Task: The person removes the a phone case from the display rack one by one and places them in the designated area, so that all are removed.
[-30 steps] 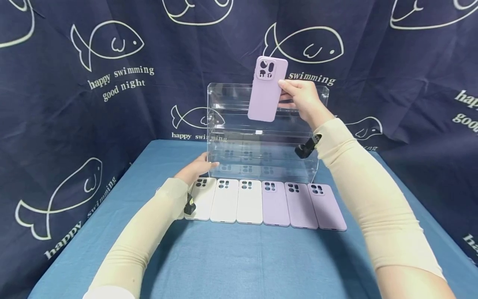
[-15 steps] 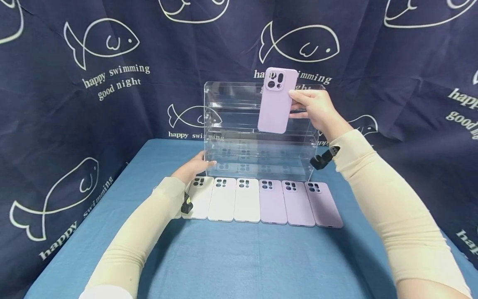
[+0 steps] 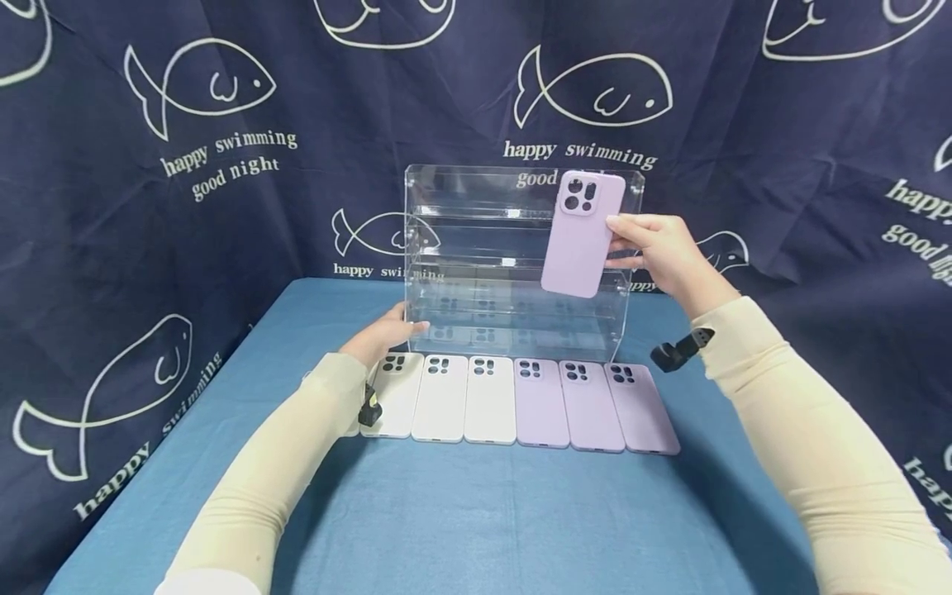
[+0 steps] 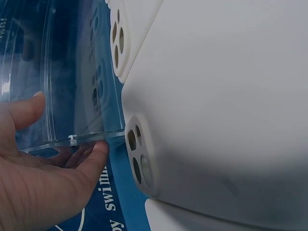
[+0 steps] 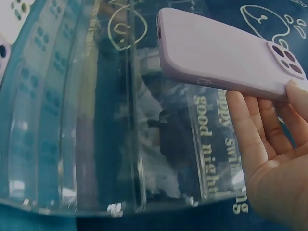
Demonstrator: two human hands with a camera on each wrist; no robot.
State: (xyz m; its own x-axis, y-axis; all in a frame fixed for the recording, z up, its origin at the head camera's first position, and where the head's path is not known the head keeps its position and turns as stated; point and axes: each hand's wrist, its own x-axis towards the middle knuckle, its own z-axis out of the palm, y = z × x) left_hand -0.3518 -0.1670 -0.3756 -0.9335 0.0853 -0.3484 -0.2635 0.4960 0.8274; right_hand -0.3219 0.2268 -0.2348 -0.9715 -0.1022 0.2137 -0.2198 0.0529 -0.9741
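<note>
My right hand (image 3: pixel 665 252) pinches a light purple phone case (image 3: pixel 582 240) by its right edge, thumb on the back and fingers behind. The case is nearly upright, camera cutouts at the top, in front of the right part of a clear acrylic tiered rack (image 3: pixel 476 293). In the right wrist view, the case's lower end (image 5: pixel 178 53) points toward the rack's shelves. My left hand (image 3: pixel 383 337) holds the rack's lower left side; in the left wrist view its thumb (image 4: pixel 29 110) is on one side of the clear side panel (image 4: pixel 89 138), the fingers on the other.
Along the rack's front foot lies a row of phone cases: white ones (image 3: pixel 439 401) on the left, purple ones (image 3: pixel 592 409) on the right. The left forearm partly covers the leftmost. A blue cloth (image 3: pixel 476 512) covers the table; a navy fish-print curtain (image 3: pixel 357 99) hangs behind.
My right hand has carried the purple phone case down and to the right across the rack's front. The left hand stays on the rack's side; the view has shifted slightly.
</note>
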